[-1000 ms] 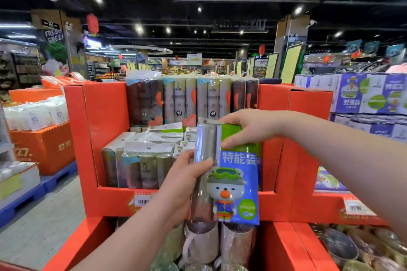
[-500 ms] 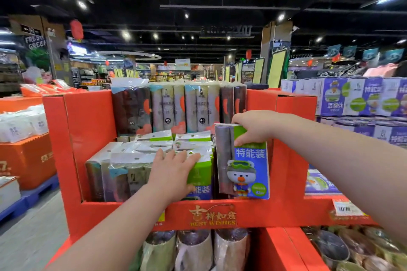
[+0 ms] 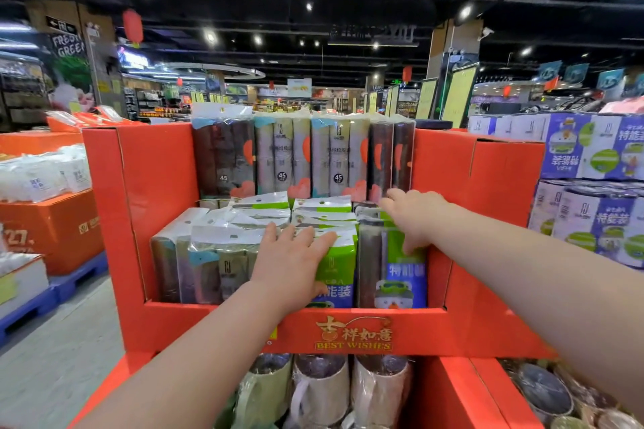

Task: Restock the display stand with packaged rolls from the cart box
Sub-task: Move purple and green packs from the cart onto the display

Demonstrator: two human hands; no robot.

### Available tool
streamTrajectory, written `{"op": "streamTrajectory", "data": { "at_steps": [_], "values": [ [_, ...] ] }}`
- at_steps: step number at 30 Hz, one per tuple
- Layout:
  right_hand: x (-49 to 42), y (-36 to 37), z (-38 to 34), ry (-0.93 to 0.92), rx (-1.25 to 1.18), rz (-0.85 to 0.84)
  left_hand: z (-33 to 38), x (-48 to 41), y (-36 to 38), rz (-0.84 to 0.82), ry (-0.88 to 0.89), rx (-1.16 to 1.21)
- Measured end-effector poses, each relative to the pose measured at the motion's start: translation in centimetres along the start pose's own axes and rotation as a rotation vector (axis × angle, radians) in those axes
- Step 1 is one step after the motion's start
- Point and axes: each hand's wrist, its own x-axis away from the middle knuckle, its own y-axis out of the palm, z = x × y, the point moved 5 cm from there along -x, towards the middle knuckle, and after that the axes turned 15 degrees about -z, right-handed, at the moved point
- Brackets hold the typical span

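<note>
Holding a blue pack of rolls (image 3: 404, 272) by its top with the right hand (image 3: 414, 219), thumb in front.
The left hand (image 3: 291, 261), fingers flat, presses the green pack (image 3: 337, 266) beside it; both packs stand in the red display stand (image 3: 156, 202).

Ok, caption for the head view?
Right hand grips a roll pack set into the red display stand; left hand rests on the neighbouring pack.

"BEST WISHES" ran along the display stand (image 3: 244, 327) on its front lip, under 吉祥如意. Tall packs (image 3: 281, 164) at the back edge each carried "45". One front pack (image 3: 334, 289) showed 能装, and purple boxes (image 3: 611, 218) to the right read 特能装. A chalkboard (image 3: 68, 45) far left read "FRES… GREEN".
</note>
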Motion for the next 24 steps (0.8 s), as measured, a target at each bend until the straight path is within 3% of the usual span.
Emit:
{"op": "streamTrajectory", "data": {
  "at_steps": [3, 11, 19, 24],
  "values": [
    [-1.6, 2.9, -0.7, -0.033, -0.116, -0.103, 0.0, 0.0, 0.1, 0.008, 0.002, 0.000],
    [-2.1, 3.7, -1.4, 0.075, -0.082, 0.038, 0.0, -0.1, 0.2, 0.019, 0.011, 0.002],
    [-1.5, 4.1, -2.1, 0.146, -0.147, 0.024, 0.0, -0.1, 0.4, 0.019, 0.014, -0.005],
    [0.7, 4.4, -3.3, 0.195, -0.136, 0.224, -0.1, 0.1, 0.0, -0.014, 0.006, 0.060]
  ]
}}
